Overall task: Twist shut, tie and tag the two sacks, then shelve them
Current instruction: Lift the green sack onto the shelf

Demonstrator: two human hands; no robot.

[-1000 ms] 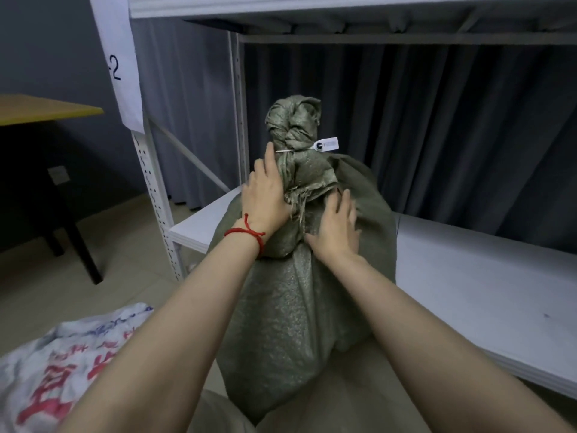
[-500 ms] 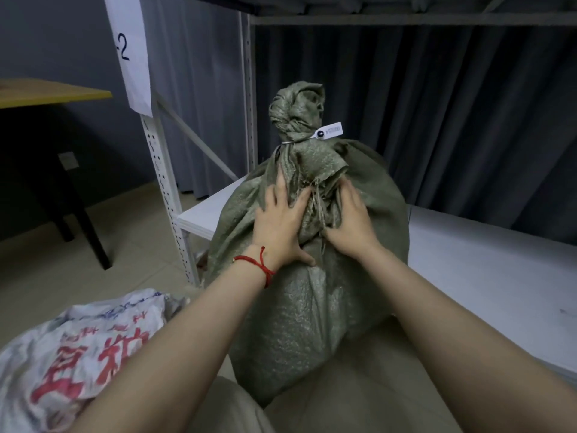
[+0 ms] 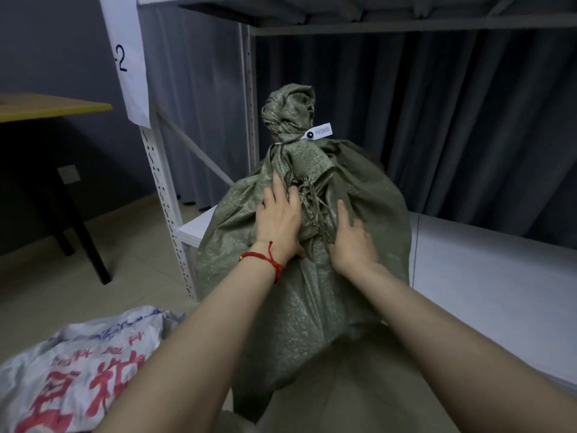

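Green sack [image 3: 312, 276]: woven plastic cloth, coarse weave, faint sheen, frayed threads at neck. Tag [image 3: 319, 132]: white, smooth, plastic or card, cannot tell. White sack [image 3: 78, 370]: woven plastic, crinkled, red print. Shelf [image 3: 484, 276]: smooth matt white board; upright [image 3: 162, 198] painted perforated metal. Curtain [image 3: 452, 120]: dark matt cloth. Tabletop [image 3: 46, 106]: wood, matt.

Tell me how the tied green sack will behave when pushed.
Probably soft rather than stiff: the green sack creases under the left hand and right hand. It bulges full, so likely heavy. Standing tall with its knotted neck up, it may tip.
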